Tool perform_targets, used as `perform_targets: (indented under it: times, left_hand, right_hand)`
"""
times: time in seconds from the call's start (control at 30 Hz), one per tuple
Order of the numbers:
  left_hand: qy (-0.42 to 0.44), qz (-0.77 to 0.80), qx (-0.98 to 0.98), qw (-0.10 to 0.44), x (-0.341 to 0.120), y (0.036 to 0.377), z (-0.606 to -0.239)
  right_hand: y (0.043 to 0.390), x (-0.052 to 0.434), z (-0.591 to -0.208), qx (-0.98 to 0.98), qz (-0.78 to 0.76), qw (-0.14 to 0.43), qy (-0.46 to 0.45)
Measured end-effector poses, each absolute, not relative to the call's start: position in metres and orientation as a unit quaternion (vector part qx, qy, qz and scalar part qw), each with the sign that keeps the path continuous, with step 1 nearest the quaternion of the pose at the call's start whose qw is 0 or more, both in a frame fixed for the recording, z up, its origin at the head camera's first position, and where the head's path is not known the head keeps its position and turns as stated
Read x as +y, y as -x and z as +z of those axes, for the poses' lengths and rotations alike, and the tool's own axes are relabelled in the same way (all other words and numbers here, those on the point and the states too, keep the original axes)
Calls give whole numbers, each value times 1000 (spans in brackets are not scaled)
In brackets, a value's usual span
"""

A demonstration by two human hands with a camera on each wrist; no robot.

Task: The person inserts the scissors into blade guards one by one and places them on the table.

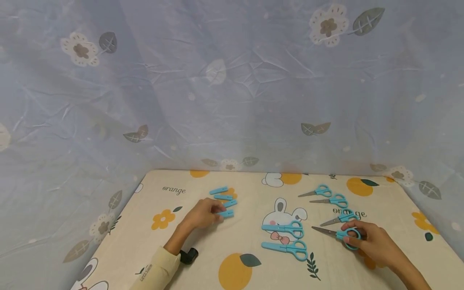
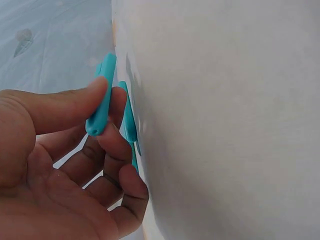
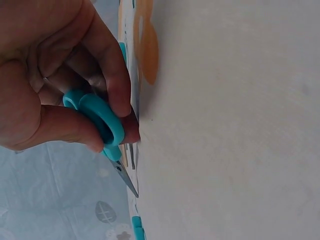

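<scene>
My left hand (image 1: 206,213) pinches a blue scissor cap (image 1: 227,214) between thumb and fingers; the left wrist view shows that cap (image 2: 101,100) lifted off the table. Three more blue caps (image 1: 222,196) lie in a row just beyond it. My right hand (image 1: 369,240) grips the blue handle of bare-bladed scissors (image 1: 337,233), blade pointing left; in the right wrist view the fingers curl round the handle (image 3: 97,116). Three other uncapped scissors (image 1: 328,198) lie behind it. Two capped scissors (image 1: 286,237) lie at the middle of the table.
The table (image 1: 253,274) wears a cream cloth printed with oranges and a rabbit. A blue floral curtain (image 1: 232,88) hangs right behind it. A small black object (image 1: 189,255) lies by my left forearm.
</scene>
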State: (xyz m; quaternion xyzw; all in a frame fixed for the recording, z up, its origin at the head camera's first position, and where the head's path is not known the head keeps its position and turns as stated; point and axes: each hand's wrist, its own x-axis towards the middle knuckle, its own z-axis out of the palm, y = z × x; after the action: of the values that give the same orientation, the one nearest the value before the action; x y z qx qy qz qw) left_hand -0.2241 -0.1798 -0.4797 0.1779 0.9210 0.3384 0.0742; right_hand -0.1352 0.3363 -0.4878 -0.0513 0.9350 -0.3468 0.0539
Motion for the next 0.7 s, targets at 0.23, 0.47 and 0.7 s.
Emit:
perform_targets:
  times: [0.23,0.47,0.7]
  left_hand:
    - [-165,371,911,74,-181,224,-478]
    - [-137,406,901,73,-180,226,-477]
    - [-117,452,881,78,-180,225,-475]
  right_hand:
    - [138,345,-492,886,-447,110,63]
    - [141,352,-491,824,-536,174,50]
    - [143,357,-487,802,-561,205,22]
